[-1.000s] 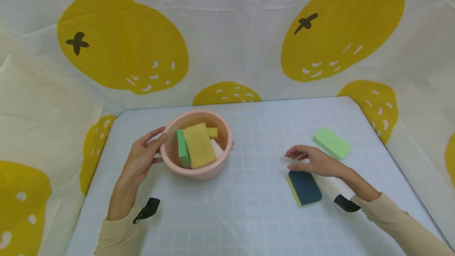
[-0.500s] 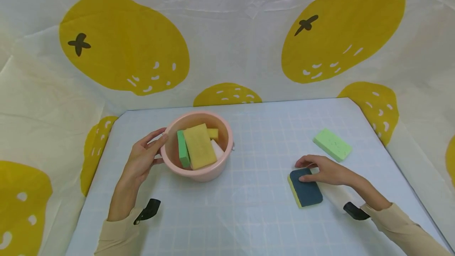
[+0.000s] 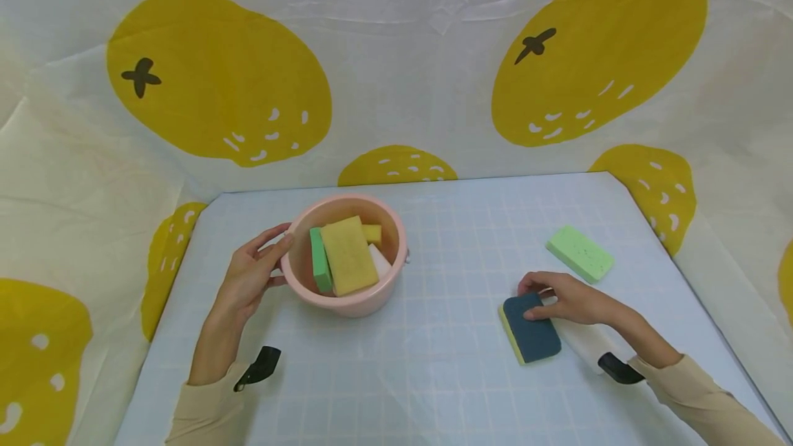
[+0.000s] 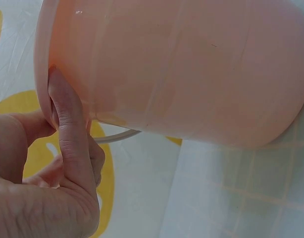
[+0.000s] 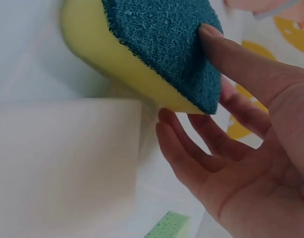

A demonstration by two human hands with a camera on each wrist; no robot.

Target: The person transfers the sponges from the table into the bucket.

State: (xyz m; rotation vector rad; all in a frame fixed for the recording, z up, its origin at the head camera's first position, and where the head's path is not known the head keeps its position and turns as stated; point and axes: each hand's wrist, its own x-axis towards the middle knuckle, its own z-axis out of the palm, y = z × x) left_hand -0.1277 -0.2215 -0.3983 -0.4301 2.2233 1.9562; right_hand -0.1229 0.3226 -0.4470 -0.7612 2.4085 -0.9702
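A pink bucket stands left of centre on the gridded mat and holds a yellow sponge, a green one and others. My left hand cups its left side, thumb against the wall of the bucket just under the rim. My right hand pinches the far end of a blue-topped yellow sponge. In the right wrist view the thumb lies on the blue top of that sponge, the fingers reach beneath it, and that end is raised.
A light green sponge lies on the mat behind my right hand. A white sponge sits right of the blue one, beside my forearm. Fabric printed with yellow fruit surrounds the mat.
My right hand came down and toward me onto the blue-topped sponge and took hold of its far end; the sponge shifted slightly. My left hand and the bucket stayed put.
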